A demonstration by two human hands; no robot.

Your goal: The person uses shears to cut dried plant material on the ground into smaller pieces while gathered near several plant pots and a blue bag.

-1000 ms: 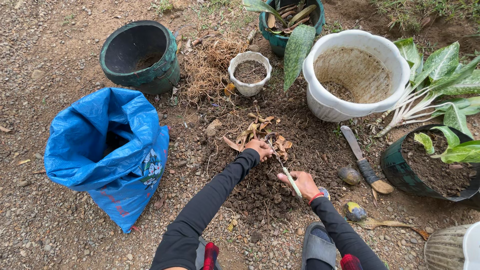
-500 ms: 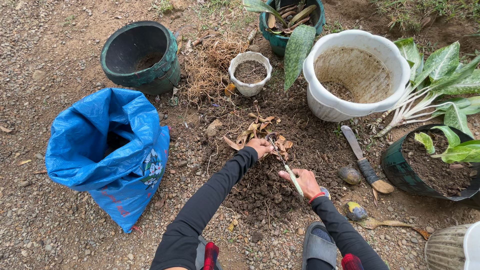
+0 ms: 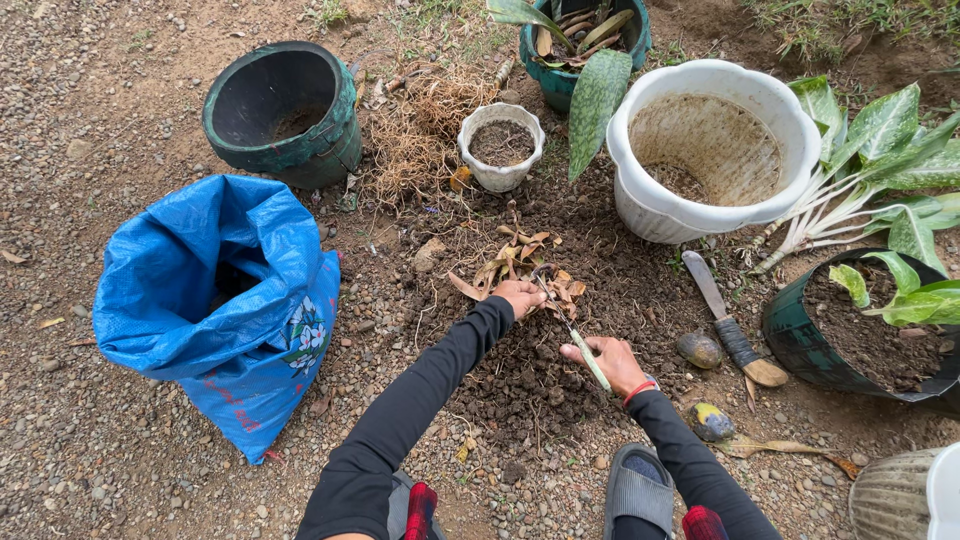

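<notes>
Dry brown leaves [image 3: 520, 262] lie in a small heap on the dark soil pile [image 3: 530, 375] in front of me, just below the big white pot [image 3: 712, 150]. My left hand [image 3: 520, 297] rests on the near edge of that heap, fingers curled down into the leaves; I cannot tell whether it grips any of them. My right hand [image 3: 612, 362] is clenched around the light green handle of a thin weeding tool [image 3: 568, 325], whose metal shaft runs up and left so that its tip sits among the leaves, just beside my left hand.

A crumpled blue woven sack [image 3: 215, 300] stands open on the gravel at my left, well apart from my hands. Beyond it is an empty dark green pot [image 3: 285, 110], and next to a clump of dry roots [image 3: 420, 140] sits a small white pot [image 3: 500, 145] filled with soil. To my right a knife [image 3: 728, 320] with a dark handle lies on the ground, a brownish round stone [image 3: 698, 350] touching or nearly touching its handle. A green-leaved plant [image 3: 880, 170] lies at the right edge of the ground.
</notes>
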